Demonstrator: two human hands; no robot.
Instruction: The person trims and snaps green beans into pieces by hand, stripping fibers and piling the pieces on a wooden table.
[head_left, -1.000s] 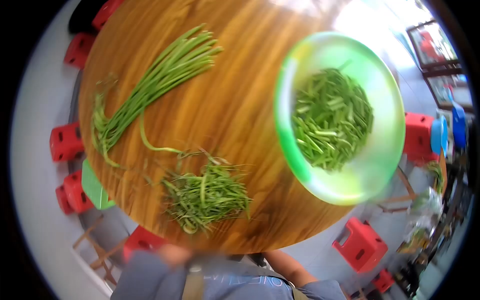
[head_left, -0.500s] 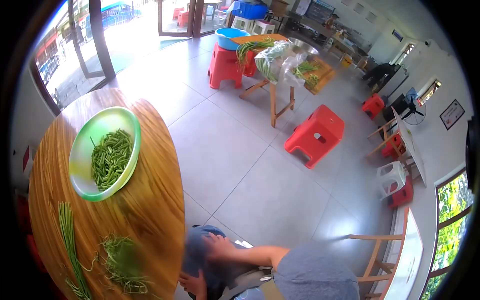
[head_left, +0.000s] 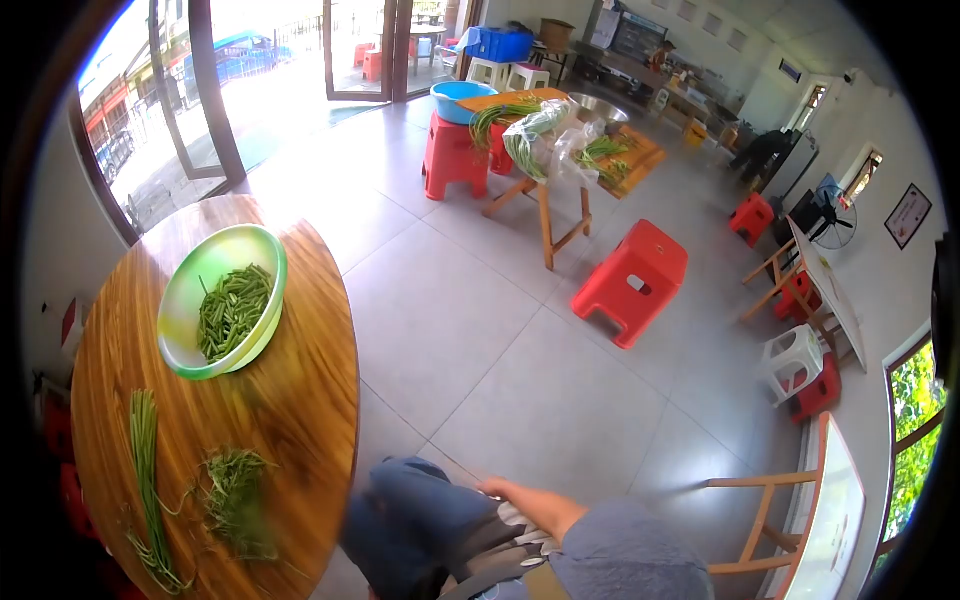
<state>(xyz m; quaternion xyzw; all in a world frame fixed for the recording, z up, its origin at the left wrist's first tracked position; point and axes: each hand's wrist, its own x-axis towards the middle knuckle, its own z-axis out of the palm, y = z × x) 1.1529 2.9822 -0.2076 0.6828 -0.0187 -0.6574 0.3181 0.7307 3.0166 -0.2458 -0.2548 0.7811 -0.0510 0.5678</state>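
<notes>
My right hand is at the lower middle, beside my jeans leg and some pale cloth at my lap. Its fingers are mostly hidden, so I cannot make out whether it holds anything. No part of my left hand shows. On the wooden table to the left stands a green and white bowl with cut green stalks in it. Closer to me lie a bundle of long green stems and a loose heap of green trimmings.
A red stool stands on the tiled floor. Behind it, another table carries greens and plastic bags. A blue basin rests on a red stool. White-topped tables line the right wall, and a person is far back.
My right hand has left my knee and drawn back towards my lap. My left hand, low by the table edge before, has gone out of sight. The view has shifted slightly.
</notes>
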